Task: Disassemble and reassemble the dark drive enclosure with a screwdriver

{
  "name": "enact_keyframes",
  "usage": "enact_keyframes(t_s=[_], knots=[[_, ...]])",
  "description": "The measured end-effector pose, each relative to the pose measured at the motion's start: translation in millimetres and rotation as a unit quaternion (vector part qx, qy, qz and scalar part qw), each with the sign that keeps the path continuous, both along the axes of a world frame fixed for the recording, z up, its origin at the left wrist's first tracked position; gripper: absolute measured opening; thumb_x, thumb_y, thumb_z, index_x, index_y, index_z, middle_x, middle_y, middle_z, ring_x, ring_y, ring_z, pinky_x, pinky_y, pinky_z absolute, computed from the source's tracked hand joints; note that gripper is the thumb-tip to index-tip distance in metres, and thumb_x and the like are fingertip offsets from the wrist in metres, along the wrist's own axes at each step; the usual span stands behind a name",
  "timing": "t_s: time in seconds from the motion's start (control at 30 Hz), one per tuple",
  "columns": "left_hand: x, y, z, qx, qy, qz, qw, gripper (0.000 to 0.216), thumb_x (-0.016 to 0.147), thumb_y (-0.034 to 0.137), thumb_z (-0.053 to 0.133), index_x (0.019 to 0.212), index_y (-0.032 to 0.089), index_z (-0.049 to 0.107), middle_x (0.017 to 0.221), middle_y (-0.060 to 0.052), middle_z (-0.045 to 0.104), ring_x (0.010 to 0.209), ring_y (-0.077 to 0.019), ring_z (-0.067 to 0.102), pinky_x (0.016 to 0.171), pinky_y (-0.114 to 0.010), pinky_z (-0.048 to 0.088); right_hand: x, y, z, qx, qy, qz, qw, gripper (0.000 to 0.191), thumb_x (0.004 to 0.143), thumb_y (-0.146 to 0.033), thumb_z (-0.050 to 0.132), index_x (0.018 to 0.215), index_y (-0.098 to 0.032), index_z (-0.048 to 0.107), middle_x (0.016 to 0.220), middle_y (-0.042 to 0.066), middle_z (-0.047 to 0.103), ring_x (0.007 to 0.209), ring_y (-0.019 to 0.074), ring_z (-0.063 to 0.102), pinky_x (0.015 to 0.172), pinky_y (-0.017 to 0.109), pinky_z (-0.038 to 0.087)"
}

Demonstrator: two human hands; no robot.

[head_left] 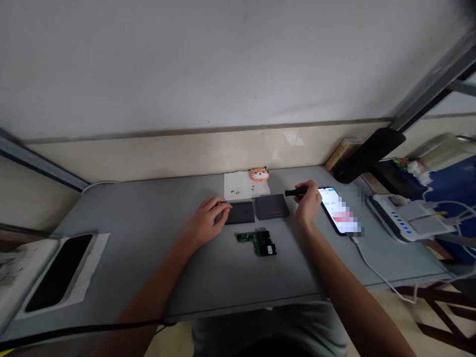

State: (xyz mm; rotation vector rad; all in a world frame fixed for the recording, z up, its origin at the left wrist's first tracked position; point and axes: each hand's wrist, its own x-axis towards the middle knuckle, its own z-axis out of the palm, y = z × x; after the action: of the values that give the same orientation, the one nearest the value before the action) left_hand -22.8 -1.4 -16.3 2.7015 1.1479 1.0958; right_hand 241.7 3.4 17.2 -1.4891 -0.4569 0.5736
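My left hand (208,215) rests on the grey table (156,258), its fingers curled against the left edge of a dark flat cover (241,212). Beside that cover lies a second dark case half (272,207) with red print. My right hand (308,202) is closed around a black-handled screwdriver (295,191), held just right of that case half. A green circuit board (257,241) lies on the table in front of both pieces. A few small black screws (235,191) sit on a white paper sheet (245,187) behind the covers.
A lit phone (337,210) with a white cable lies right of my right hand. An orange animal figure (259,174) stands at the paper's back edge. A black phone (59,271) lies on white paper at far left. A white device (403,218) and black stand (366,154) sit at right.
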Motion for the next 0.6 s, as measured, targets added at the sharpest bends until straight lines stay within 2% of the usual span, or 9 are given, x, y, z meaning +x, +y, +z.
enact_keyframes(t_s=[0.1,0.2,0.33,0.47,0.6], knots=[[1.8,-2.4,4.9,0.023,0.011,-0.03,0.999,0.019,0.101,0.022,0.05,0.097,0.02,0.069,0.095,-0.006,0.067,0.087,-0.0182,0.064,0.081,-0.033,0.054,0.9,0.4,-1.4,0.002,0.011,0.016,1.0,0.038,0.077,-0.056,0.047,0.063,-0.022,0.057,0.068,0.002,0.059,0.067,0.016,0.057,0.055,0.026,0.043],[7.8,-9.6,11.2,0.022,0.013,-0.066,0.998,0.017,0.099,0.022,0.053,0.093,0.019,0.069,0.093,-0.006,0.067,0.084,-0.0182,0.063,0.08,-0.034,0.053,-0.3,-1.7,-1.6,0.023,-0.01,0.065,0.998,0.044,0.078,-0.061,0.049,0.064,-0.021,0.058,0.071,0.003,0.062,0.071,0.0162,0.059,0.058,0.026,0.045],[23.6,-28.4,16.3,-0.067,-0.001,-0.126,0.99,0.016,0.099,0.022,0.055,0.094,0.02,0.069,0.09,-0.005,0.07,0.086,-0.0181,0.063,0.081,-0.033,0.051,-4.2,-7.0,-0.1,0.055,-0.086,0.148,0.984,0.054,0.081,-0.071,0.049,0.066,-0.021,0.059,0.068,0.002,0.061,0.068,0.0154,0.057,0.058,0.027,0.045],[39.2,-44.0,9.6,-0.081,0.059,-0.197,0.975,0.018,0.099,0.034,0.059,0.1,0.021,0.071,0.096,-0.006,0.072,0.09,-0.0193,0.064,0.083,-0.034,0.05,-8.9,-10.4,-0.7,0.059,-0.135,0.18,0.973,0.059,0.083,-0.075,0.046,0.065,-0.021,0.06,0.065,0.001,0.058,0.065,0.0157,0.054,0.059,0.028,0.044],[42.8,-44.5,-0.4,-0.079,0.076,-0.202,0.973,0.017,0.1,0.03,0.057,0.098,0.021,0.072,0.099,-0.005,0.073,0.092,-0.0191,0.064,0.085,-0.034,0.05,-12.6,-12.1,-2.4,0.042,-0.124,0.187,0.974,0.058,0.083,-0.075,0.046,0.066,-0.021,0.06,0.064,0.0,0.054,0.063,0.0155,0.052,0.057,0.028,0.044]])
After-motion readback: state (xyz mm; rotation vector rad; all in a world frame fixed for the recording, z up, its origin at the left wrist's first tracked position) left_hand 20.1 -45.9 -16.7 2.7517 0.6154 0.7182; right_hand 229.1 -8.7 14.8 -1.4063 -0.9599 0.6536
